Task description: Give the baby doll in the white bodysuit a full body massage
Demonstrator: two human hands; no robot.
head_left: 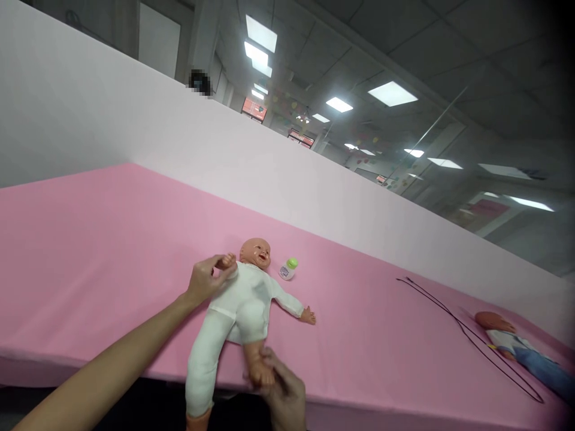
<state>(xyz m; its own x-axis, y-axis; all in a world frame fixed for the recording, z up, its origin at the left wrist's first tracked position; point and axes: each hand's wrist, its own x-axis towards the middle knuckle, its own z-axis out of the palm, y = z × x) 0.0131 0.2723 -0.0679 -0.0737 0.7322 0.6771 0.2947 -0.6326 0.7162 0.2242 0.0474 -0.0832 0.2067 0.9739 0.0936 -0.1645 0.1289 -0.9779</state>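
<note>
A baby doll point(245, 293) in a white long-sleeved outfit lies face up on the pink table cover point(354, 335), its head toward the white wall. My left hand point(207, 278) is closed round the doll's arm near its small hand, beside the shoulder. Near the table's front edge, my right hand point(283, 389) grips the doll's bare foot point(260, 368), with that trouser leg pushed up. The other leg is covered down to the ankle and hangs toward the front edge. A small clear bottle with a green cap point(288, 269) lies beside the doll's head.
At the far right, a second doll point(525, 350) in a white top and blue trousers lies by a dark looped cable point(467, 329). A white partition point(278, 179) runs along the back of the table. Behind it, part of a person's head shows, blurred out.
</note>
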